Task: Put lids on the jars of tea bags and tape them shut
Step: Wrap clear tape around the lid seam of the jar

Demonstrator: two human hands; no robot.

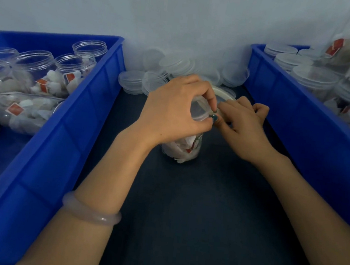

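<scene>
A clear jar of tea bags (pixel 182 150) stands upright on the dark table between two blue bins. A translucent lid (pixel 198 111) sits on top of it. My left hand (pixel 172 108) is clamped over the lid, thumb and forefinger pinching at its right rim. My right hand (pixel 241 126) is pressed against that same rim, fingers curled; a roll of tape (pixel 222 93) shows just behind the two hands, and I cannot tell whether the right hand holds it.
The left blue bin (pixel 82 110) holds open jars of tea bags (pixel 36 72). The right blue bin (pixel 300 106) holds lidded jars (pixel 314 77), stacked. Loose lids (pixel 176 66) are piled against the wall behind the jar. Dark table surface (pixel 193 219) lies in front.
</scene>
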